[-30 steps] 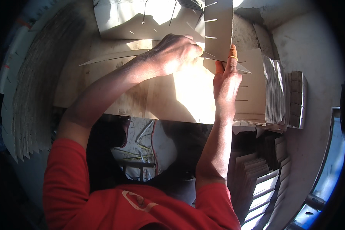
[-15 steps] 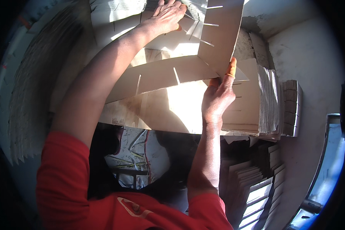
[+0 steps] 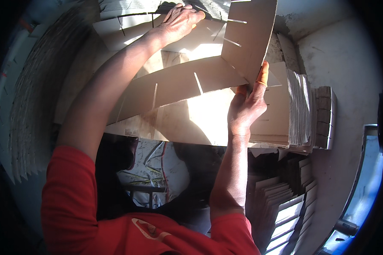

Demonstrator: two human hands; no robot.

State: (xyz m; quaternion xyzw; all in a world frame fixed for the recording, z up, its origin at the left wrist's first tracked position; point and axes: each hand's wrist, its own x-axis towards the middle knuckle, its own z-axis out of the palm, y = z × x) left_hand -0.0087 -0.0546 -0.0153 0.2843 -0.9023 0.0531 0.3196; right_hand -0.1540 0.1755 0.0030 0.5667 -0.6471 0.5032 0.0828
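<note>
A bent, slotted cardboard strip (image 3: 181, 80) is raised on edge over the table. Its right panel (image 3: 247, 34) folds away from me toward the far side. My right hand (image 3: 247, 106) pinches the strip near the fold, an orange finger cot on the thumb or finger along its edge. At the far side my left hand (image 3: 181, 23) is closed over the top edge of a second slotted cardboard piece (image 3: 134, 34), with orange cots on its fingertips. Whether the far piece joins the bent strip cannot be made out.
Cardboard sheets are stacked on the wooden table (image 3: 170, 127) at the right (image 3: 298, 110), with a smaller bundle (image 3: 324, 117) beside them. A tall cardboard stack (image 3: 38, 97) stands at the left. More slotted pieces (image 3: 281, 212) lie below the table at right.
My right hand and the bent strip have shifted slightly right. The far cardboard piece has tilted, so its top edge now shows apart from the stack behind; my left hand has moved slightly with it.
</note>
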